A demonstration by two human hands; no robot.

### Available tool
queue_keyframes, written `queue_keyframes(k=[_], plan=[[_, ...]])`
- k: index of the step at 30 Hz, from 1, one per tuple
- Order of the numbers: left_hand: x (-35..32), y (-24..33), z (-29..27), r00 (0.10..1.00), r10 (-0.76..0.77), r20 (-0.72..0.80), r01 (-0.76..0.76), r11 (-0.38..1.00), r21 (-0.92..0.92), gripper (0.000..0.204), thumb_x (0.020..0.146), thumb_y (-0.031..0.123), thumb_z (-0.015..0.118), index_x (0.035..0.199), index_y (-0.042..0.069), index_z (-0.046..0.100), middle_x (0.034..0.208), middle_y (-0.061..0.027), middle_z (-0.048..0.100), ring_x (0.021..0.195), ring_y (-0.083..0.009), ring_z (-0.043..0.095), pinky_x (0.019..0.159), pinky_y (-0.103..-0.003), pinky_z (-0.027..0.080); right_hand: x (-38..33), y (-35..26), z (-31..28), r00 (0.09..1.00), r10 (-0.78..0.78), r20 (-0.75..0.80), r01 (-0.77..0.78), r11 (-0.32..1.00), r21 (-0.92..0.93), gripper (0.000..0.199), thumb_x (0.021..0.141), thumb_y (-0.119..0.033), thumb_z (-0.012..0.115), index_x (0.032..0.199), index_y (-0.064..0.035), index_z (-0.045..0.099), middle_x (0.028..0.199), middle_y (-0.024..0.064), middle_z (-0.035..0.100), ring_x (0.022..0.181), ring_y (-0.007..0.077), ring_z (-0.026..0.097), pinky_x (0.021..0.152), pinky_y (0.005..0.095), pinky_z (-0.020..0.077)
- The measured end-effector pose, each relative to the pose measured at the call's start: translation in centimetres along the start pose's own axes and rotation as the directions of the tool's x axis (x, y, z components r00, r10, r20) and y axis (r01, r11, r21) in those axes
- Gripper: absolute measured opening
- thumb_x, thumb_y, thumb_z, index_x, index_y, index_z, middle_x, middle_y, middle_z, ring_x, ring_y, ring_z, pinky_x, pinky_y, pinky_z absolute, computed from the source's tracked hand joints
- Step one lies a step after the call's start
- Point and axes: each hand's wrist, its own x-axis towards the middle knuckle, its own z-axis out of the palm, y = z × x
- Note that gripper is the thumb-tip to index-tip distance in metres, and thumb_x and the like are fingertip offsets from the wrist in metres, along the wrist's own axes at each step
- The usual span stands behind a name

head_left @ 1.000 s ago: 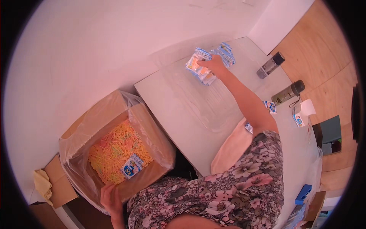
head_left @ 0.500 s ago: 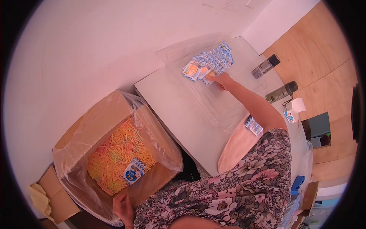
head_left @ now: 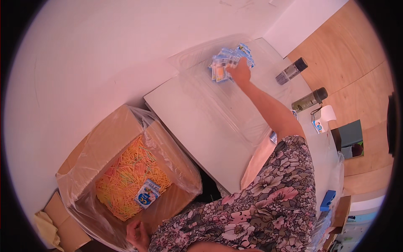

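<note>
My right hand (head_left: 240,72) reaches across the table and is closed on the edge of a bunch of small blue-and-white snack packets (head_left: 221,72). Its fingertips are partly blurred among them. The packets overlap in a loose heap on a clear plastic sheet. My left hand (head_left: 137,236) is at the near rim of a cardboard box (head_left: 94,140), its fingers curled; whatever they may hold is hidden. Thin orange, yellow and green sticks (head_left: 126,176) fill the box's bottom. On them lies one blue-and-white packet (head_left: 147,194).
The white table (head_left: 184,122) stands right of the box, against the wall. Two dark-capped bottles, one farther (head_left: 291,71) and one nearer (head_left: 310,100), lie along its right side. A pink cloth (head_left: 256,161) is partly under my sleeve. Left of the box is another carton (head_left: 69,222).
My right hand has moved farther away over the packets, which are now bunched more tightly and shifted. My left hand has barely moved at the box rim.
</note>
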Motion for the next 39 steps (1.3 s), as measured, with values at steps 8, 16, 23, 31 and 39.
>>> queue_keyframes(k=[8, 16, 23, 31, 39], plan=[[-0.9, -1.8, 0.0, 0.958, -0.288, 0.014, 0.279, 0.937, 0.213, 0.036, 0.088, 0.031, 0.06, 0.105, 0.0, 0.062, 0.099, -0.0196, 0.061, 0.089, -0.0274, 0.058, 0.078, -0.039, 0.048, -0.9, 2.4, -2.5, 0.898, 0.269, 0.347, -0.39, 0.852, 0.349, 0.059, 0.062, -0.029, 0.082, 0.095, 0.0086, 0.05, 0.075, 0.0171, 0.062, 0.052, 0.0216, 0.061, 0.044, 0.0375, 0.0521], [-1.8, 0.6, -0.6, 0.994, 0.096, -0.059, -0.088, 0.988, 0.129, 0.013, 0.077, 0.002, 0.064, 0.09, 0.001, 0.063, 0.081, -0.0119, 0.062, 0.075, -0.0231, 0.061, 0.07, -0.032, 0.048, -1.2, 1.6, -1.2, 0.694, 0.188, 0.695, -0.471, 0.849, 0.24, 0.031, 0.061, -0.021, 0.081, 0.079, -0.0031, 0.062, 0.066, 0.0073, 0.061, 0.053, 0.0161, 0.059, 0.039, 0.0324, 0.0479], [2.6, 1.0, -0.4, 0.956, -0.034, 0.292, 0.047, 0.998, -0.036, 0.021, 0.078, 0.016, 0.068, 0.094, 0.004, 0.065, 0.083, -0.0129, 0.065, 0.079, -0.0252, 0.064, 0.072, -0.033, 0.05, -1.4, -3.2, -12.0, 0.886, -0.039, 0.463, -0.125, 0.939, 0.32, 0.048, 0.08, -0.026, 0.067, 0.123, -0.0078, 0.053, 0.108, 0.0058, 0.063, 0.092, 0.0129, 0.06, 0.072, 0.0256, 0.0492], [10.3, -3.8, 4.7, 0.892, 0.105, 0.439, -0.345, 0.787, 0.512, 0.031, 0.066, 0.027, 0.075, 0.086, 0.007, 0.061, 0.09, -0.0119, 0.064, 0.087, -0.0302, 0.061, 0.074, -0.042, 0.048, -21.3, -20.4, -21.7, 0.642, -0.728, 0.241, 0.524, 0.646, 0.555, 0.019, 0.081, -0.004, 0.064, 0.1, -0.0051, 0.064, 0.096, 0.0054, 0.066, 0.074, 0.0104, 0.061, 0.061, 0.0216, 0.0466], [11.5, -5.7, 5.2, 0.874, 0.145, 0.464, -0.349, 0.852, 0.391, 0.031, 0.061, 0.021, 0.077, 0.083, 0.005, 0.062, 0.085, -0.0119, 0.063, 0.086, -0.0324, 0.06, 0.071, -0.041, 0.048, -30.0, -21.7, -16.3, 0.464, -0.836, 0.293, 0.435, 0.503, 0.746, 0.02, 0.074, 0.0, 0.069, 0.093, -0.0021, 0.063, 0.084, 0.0093, 0.064, 0.066, 0.0151, 0.061, 0.057, 0.0239, 0.0483]])
